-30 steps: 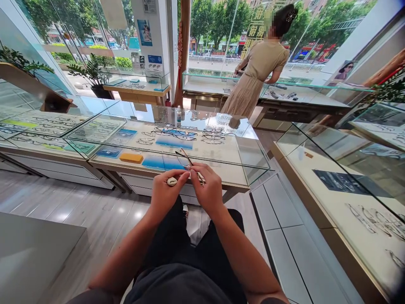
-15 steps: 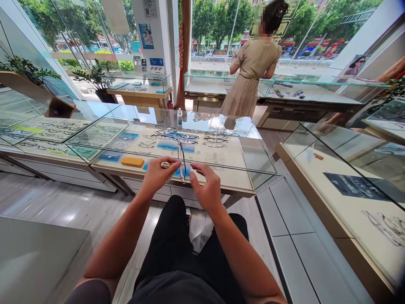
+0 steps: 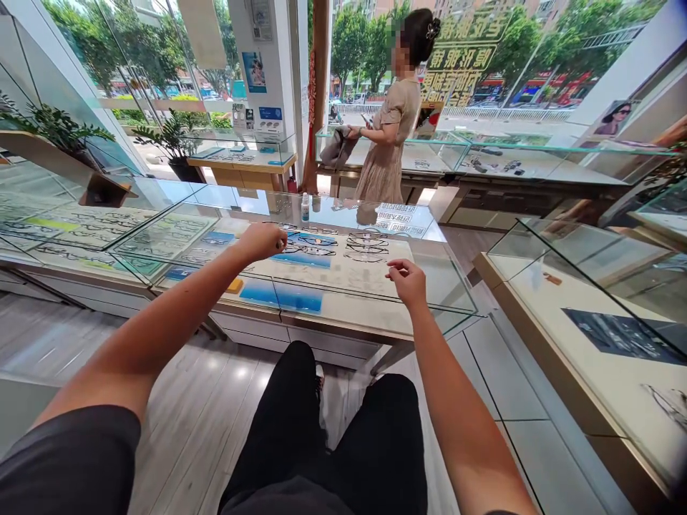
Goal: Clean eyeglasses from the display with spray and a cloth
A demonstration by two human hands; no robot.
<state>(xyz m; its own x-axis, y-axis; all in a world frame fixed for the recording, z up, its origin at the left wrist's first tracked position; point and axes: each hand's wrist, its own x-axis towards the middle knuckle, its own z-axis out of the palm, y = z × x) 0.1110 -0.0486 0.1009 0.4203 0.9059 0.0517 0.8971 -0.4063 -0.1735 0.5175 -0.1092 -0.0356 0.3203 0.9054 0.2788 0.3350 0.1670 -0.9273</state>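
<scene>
My left hand is stretched over the glass showcase, its fingers closed beside a group of eyeglasses at the middle. Whatever is inside those fingers is hidden. Toward the case's right side hovers my right hand, fingers loosely bent and apart, with nothing seen in them. Between the two hands is another group of eyeglasses. A small spray bottle stands upright on the glass top beyond my left hand.
Blue display cards and a yellow-orange case lie under the glass near the front edge. A person stands at the far showcases, holding grey cloth. Another glass showcase borders the right.
My hands have moved apart: the left forward and leftward to the eyeglasses, the right to the right. The eyeglasses held up before are no longer visible between them. The person has turned left.
</scene>
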